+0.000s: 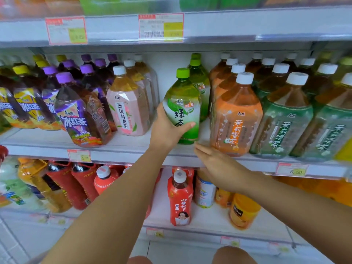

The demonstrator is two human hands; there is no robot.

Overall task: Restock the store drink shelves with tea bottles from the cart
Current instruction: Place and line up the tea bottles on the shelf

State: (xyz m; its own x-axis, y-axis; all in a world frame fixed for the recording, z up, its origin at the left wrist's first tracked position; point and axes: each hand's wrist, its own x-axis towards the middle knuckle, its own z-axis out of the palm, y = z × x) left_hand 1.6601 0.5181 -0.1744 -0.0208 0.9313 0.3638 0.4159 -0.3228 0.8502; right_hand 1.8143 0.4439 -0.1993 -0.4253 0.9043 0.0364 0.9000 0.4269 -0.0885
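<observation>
left hand (167,128) is on the green tea bottle (182,103), palm wrapped round its left side, thumb curled across the front of the label, a firm grip low on the body. the bottle sits in the gap on the middle shelf (133,155), green cap up and close to upright, its base down at the shelf board near the front edge; whether it rests its full weight there, i cannot tell. right behind it stands a second green-capped bottle (200,80), same row. to its left, apart from it, the pink peach tea bottle (125,107) with a white cap, and further left the purple-capped iced tea bottles (76,115), the front one leaning. to its right, just beside it, the orange-labelled bottle (236,119), then the green-labelled jasmine bottles (282,122) in rows. right hand (215,162) is low at the shelf's front lip, fingers straight and held together, flat, holding nothing, fingertips close under the base of the gripped bottle and beside the foot of the orange one; contact with either is not clear. a price tag (79,155) hangs on the shelf edge to the left, another price label (291,169) to the right. on the shelf below, a red bottle (180,199) stands between the two forearms.
</observation>
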